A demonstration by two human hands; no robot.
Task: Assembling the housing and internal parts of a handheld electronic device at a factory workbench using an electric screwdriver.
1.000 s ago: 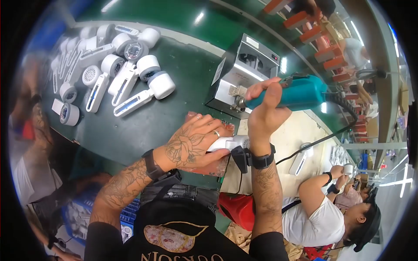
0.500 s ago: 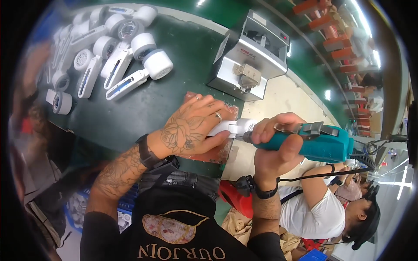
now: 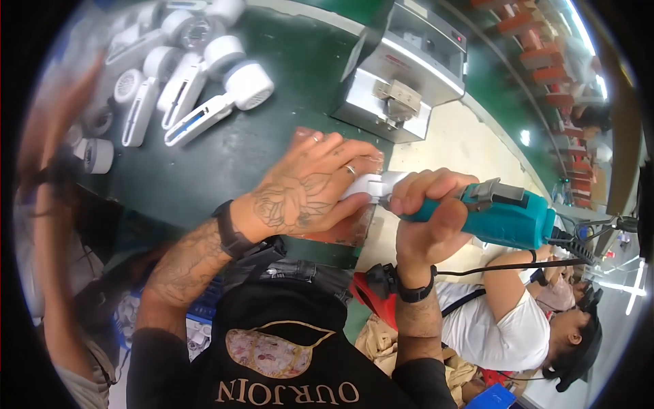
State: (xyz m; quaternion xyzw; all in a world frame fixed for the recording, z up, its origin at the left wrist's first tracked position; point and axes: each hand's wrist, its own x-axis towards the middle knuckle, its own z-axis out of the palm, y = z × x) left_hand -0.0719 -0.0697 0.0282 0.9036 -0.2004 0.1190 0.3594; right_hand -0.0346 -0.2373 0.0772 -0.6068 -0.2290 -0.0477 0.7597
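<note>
Hands — left [image 3: 303, 191] on white part [image 3: 371, 185], right [image 3: 429, 211] gripping teal driver [image 3: 501, 217]

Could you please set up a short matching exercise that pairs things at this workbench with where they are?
Things:
1. left hand
2. right hand
3. white handheld devices
4. grey metal machine

Places:
A. grouped at the bench's far left
B. pressing down a white part at the bench edge
C. far side, right of the devices
D. gripping a teal power tool

Pairs: 1-B, 2-D, 3-A, 4-C
</note>
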